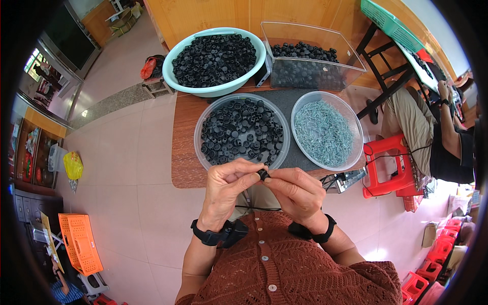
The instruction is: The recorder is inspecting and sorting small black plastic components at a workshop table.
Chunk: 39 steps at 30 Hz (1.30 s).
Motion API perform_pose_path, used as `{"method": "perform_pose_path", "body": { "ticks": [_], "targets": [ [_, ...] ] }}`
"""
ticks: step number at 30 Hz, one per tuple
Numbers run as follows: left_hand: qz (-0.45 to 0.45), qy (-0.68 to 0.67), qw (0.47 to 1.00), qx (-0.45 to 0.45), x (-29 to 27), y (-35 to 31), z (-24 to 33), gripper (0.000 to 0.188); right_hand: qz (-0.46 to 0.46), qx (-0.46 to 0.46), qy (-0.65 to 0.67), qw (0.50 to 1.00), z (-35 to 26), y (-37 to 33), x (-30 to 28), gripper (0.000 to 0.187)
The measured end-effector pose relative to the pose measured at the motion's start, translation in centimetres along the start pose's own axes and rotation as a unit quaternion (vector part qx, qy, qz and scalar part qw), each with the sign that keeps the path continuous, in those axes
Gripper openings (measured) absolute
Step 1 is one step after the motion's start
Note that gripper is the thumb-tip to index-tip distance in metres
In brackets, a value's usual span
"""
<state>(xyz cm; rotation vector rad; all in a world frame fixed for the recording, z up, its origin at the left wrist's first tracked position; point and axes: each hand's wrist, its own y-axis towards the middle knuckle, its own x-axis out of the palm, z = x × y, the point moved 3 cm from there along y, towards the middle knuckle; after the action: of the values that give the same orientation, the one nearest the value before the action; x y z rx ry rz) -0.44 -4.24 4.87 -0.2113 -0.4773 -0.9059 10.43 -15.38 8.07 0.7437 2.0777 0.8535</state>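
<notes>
My left hand [231, 185] and my right hand [297, 190] meet in front of my chest, just off the table's near edge. Between their fingertips is a small black plastic cap [263, 174], pinched from both sides. Fingers cover part of it, and whether a screw is in it I cannot tell. Straight beyond my hands stands a round clear tub [199, 147] with many loose black caps [239, 127] in it. To its right, another clear tub [359, 152] holds a heap of small silvery screws [325, 132].
Behind stand a light-blue basin [173, 84] and a clear box [351, 71], both with black parts. The wooden table [185, 168] ends just before me. Rightward are a red stool [389, 165] and a seated person [447, 137]; an orange crate [79, 244] lies at lower left.
</notes>
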Motion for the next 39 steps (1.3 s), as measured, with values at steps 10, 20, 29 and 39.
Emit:
{"method": "perform_pose_path", "body": {
  "ticks": [10,20,29,39],
  "targets": [
    [-0.022,0.073,0.997,-0.022,0.0,0.0,0.1,0.017,-0.05,0.009,-0.008,0.999,-0.2,1.0,-0.2,0.02],
    [-0.032,0.024,0.988,-0.148,-1.2,0.7,-0.8,0.016,-0.08,0.074,0.009,0.994,0.6,0.4,1.0,0.018],
    [-0.041,-0.097,0.967,-0.234,-1.8,1.4,-2.2,0.02,-0.099,0.143,0.083,0.981,2.1,0.3,0.9,0.026],
    [-0.015,-0.099,0.978,-0.185,-1.4,1.1,-2.9,0.028,-0.098,0.148,-0.018,0.984,2.1,-0.5,2.1,0.031]
  ]
}}
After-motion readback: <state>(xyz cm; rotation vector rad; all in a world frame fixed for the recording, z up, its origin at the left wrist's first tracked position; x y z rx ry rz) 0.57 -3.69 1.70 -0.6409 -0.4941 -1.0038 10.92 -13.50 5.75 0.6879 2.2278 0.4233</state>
